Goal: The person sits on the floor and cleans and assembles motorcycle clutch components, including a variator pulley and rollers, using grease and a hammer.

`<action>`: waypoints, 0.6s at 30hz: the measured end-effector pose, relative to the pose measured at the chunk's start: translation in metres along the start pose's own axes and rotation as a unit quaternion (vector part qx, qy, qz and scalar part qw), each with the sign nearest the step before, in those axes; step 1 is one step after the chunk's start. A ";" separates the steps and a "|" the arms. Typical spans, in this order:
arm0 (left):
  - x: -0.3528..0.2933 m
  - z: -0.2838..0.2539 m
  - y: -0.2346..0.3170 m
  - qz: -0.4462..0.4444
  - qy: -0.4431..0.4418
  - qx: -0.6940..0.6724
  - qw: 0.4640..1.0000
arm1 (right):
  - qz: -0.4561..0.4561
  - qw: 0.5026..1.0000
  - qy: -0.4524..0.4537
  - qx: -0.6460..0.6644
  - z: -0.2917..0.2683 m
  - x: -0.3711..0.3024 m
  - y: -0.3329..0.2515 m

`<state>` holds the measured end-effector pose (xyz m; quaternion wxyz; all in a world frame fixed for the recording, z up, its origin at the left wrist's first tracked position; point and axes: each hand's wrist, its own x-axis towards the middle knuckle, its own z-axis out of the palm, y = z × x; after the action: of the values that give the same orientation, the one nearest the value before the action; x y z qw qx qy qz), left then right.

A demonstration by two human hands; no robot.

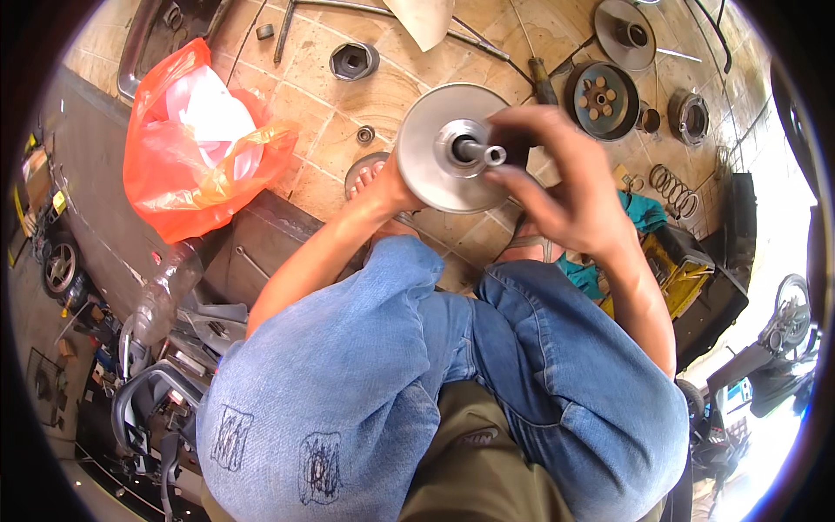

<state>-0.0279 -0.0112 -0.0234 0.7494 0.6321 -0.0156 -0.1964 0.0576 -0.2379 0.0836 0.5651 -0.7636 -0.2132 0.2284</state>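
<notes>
Clasping the metal disc [424, 130] with the left hand [396, 189], partly hidden behind it, above the tiled floor [326, 143]; pointing the long axis of the central shaft [484, 153] rightward, between the parted thumb [529, 193] and fingers [557, 130] of the nearer right hand [578, 196]; cannot tell whether touching.

Faded blue jeans [322, 348]; two dark-stitched rectangular patches [320, 467] on jeans' left thigh; olive top [487, 487] between jeans' legs, small emblem [476, 437].
</notes>
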 end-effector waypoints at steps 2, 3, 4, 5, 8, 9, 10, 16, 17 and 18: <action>-0.016 -0.005 -0.020 0.009 0.015 -0.052 0.999 | 0.044 0.998 0.050 -0.013 0.000 -0.020 0.024; -0.017 -0.006 -0.020 0.009 0.021 -0.060 0.998 | 0.066 0.993 0.021 -0.093 -0.008 -0.033 0.031; -0.017 -0.008 -0.019 0.005 0.031 -0.056 0.998 | 0.087 0.988 -0.031 -0.127 -0.004 -0.052 0.048; -0.014 -0.009 -0.021 0.006 0.039 -0.056 0.998 | 0.072 0.976 -0.044 -0.199 0.007 -0.069 0.056; -0.011 -0.018 -0.019 0.008 0.070 -0.035 0.997 | 0.133 0.942 -0.063 -0.303 0.038 -0.086 0.069; -0.008 -0.020 -0.018 0.011 0.078 -0.030 0.996 | 0.160 0.934 -0.056 -0.314 0.043 -0.090 0.079; -0.003 -0.023 -0.017 0.015 0.084 -0.024 0.996 | 0.185 0.926 -0.046 -0.327 0.044 -0.091 0.087; 0.018 -0.029 -0.018 0.032 0.105 -0.011 0.994 | 0.250 0.949 -0.104 -0.159 0.003 -0.086 0.070; 0.018 -0.031 -0.017 0.034 0.110 -0.007 0.993 | 0.240 0.960 -0.077 -0.117 -0.007 -0.086 0.053; 0.019 -0.030 -0.016 0.034 0.111 -0.002 0.993 | 0.189 0.971 -0.031 -0.146 -0.017 -0.084 0.033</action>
<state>-0.0067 0.0091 -0.0491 0.7541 0.6474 0.0468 -0.0996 0.0019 -0.3086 0.0653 0.3870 -0.8568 -0.1136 0.3214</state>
